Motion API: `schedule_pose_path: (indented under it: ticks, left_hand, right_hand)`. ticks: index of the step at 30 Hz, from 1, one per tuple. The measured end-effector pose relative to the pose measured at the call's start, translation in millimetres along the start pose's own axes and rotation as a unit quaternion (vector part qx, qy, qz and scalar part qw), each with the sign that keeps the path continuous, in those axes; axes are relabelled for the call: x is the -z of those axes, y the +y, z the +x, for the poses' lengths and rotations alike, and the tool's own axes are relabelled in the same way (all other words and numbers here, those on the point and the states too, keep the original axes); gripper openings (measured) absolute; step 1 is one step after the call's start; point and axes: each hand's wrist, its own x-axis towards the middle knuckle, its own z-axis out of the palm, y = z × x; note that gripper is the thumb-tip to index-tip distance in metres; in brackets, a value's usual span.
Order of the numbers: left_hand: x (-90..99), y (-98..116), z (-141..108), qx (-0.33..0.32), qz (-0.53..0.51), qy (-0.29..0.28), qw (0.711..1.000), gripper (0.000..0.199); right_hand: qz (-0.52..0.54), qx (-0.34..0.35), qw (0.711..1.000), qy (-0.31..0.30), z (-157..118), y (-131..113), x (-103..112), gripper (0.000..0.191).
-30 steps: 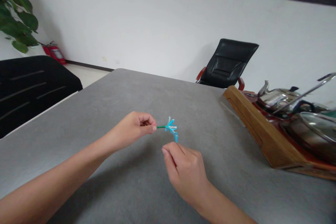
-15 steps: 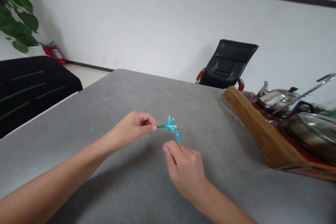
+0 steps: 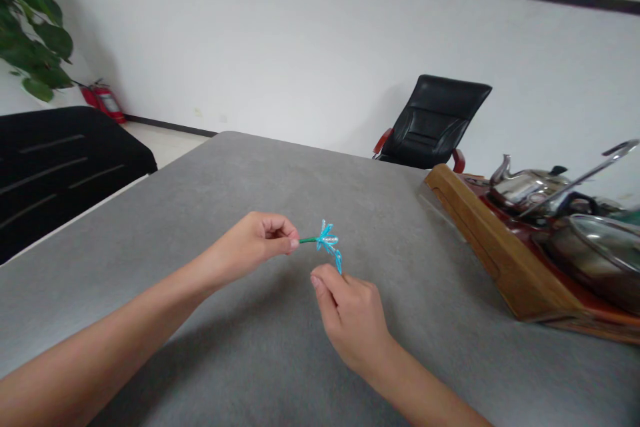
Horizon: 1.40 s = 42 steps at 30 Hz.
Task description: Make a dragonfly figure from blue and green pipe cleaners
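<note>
A small beaded flower [image 3: 327,239], with bright blue petals and clear or silvery beads, is held sideways above the grey table. Its thin green stem [image 3: 307,240] is pinched between the thumb and fingertips of my left hand [image 3: 267,237]. One blue petal [image 3: 339,260] bends down to the top of my right hand [image 3: 353,313]. That hand is closed, thumb against the curled forefinger, just below and right of the flower. Whatever is inside its fingers is hidden, and I cannot tell whether it grips the petal's end.
A wooden tea tray [image 3: 480,247] stands on the grey table [image 3: 240,173] at right, bearing a steel kettle [image 3: 533,190], a glass-lidded pot [image 3: 600,253] and a long metal handle. Black chairs [image 3: 435,120] stand beyond and at left. A plant and fire extinguisher are far left.
The flower has shifted very slightly to the right, and its lower petal looks a little more bent. My right hand has risen a touch; my left hand is almost still.
</note>
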Motion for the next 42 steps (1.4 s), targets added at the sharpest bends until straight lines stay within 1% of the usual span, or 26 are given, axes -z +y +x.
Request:
schedule_pose_path:
  ticks: [4, 7, 9, 12, 15, 20, 23, 26, 28, 30, 32, 35, 39, 42]
  left_hand:
    - [-0.2, 2.6, -1.5, 0.011, -0.008, -0.002, 1.000, 0.014]
    - [0.4, 1.3, -2.2, 0.016, -0.019, -0.014, 1.000, 0.012]
    - [1.1, -0.2, -2.4, 0.014, -0.033, -0.028, 0.999, 0.010]
    - [1.9, -1.4, -2.5, 0.014, -0.053, -0.046, 0.997, 0.010]
    - [2.3, -2.1, -2.4, 0.021, -0.060, -0.061, 0.996, 0.011]
    - [2.1, -2.0, -3.0, 0.021, -0.070, -0.107, 0.992, 0.011]
    - [1.7, -1.2, -3.7, 0.023, -0.062, -0.138, 0.988, 0.010]
    - [1.7, -2.1, -3.7, 0.022, -0.051, -0.171, 0.984, 0.010]
    - [1.9, -3.8, -3.5, 0.024, -0.042, -0.193, 0.980, 0.009]
    - [2.0, -5.6, -3.6, 0.027, -0.030, -0.215, 0.976, 0.008]
    - [2.0, -7.2, -4.2, 0.027, -0.005, -0.232, 0.972, 0.008]
    - [1.6, -8.7, -5.5, 0.022, 0.040, -0.246, 0.968, 0.009]
    - [0.7, -9.5, -6.6, 0.014, 0.077, -0.248, 0.966, 0.010]
    - [-0.2, -9.1, -7.1, 0.010, 0.101, -0.243, 0.965, 0.012]
  right_hand:
    - [0.062, -0.026, 0.998, -0.014, 2.7, 4.3, -1.9, 0.024]
    - [0.118, -0.034, 0.992, -0.018, 4.7, 8.2, -4.0, 0.023]
    - [0.156, -0.047, 0.986, -0.022, 5.9, 11.0, -5.7, 0.022]
    - [0.217, -0.085, 0.972, -0.036, 8.2, 15.7, -8.7, 0.021]
    - [0.289, -0.121, 0.949, -0.042, 10.9, 20.5, -11.7, 0.020]
    - [0.389, -0.145, 0.909, -0.041, 15.9, 26.8, -15.9, 0.022]
    - [0.451, -0.158, 0.877, -0.045, 18.8, 29.5, -18.7, 0.026]
    - [0.500, -0.174, 0.847, -0.054, 20.6, 31.4, -19.7, 0.026]
    - [0.515, -0.196, 0.832, -0.064, 21.0, 32.2, -18.3, 0.024]
    - [0.510, -0.216, 0.830, -0.067, 21.2, 32.6, -15.7, 0.024]
    - [0.495, -0.228, 0.836, -0.064, 21.7, 32.5, -12.6, 0.025]
    - [0.486, -0.234, 0.840, -0.059, 22.7, 31.3, -8.1, 0.026]
    - [0.490, -0.230, 0.839, -0.056, 23.8, 28.5, -2.4, 0.025]
    - [0.478, -0.210, 0.852, -0.049, 24.1, 26.6, 1.1, 0.024]
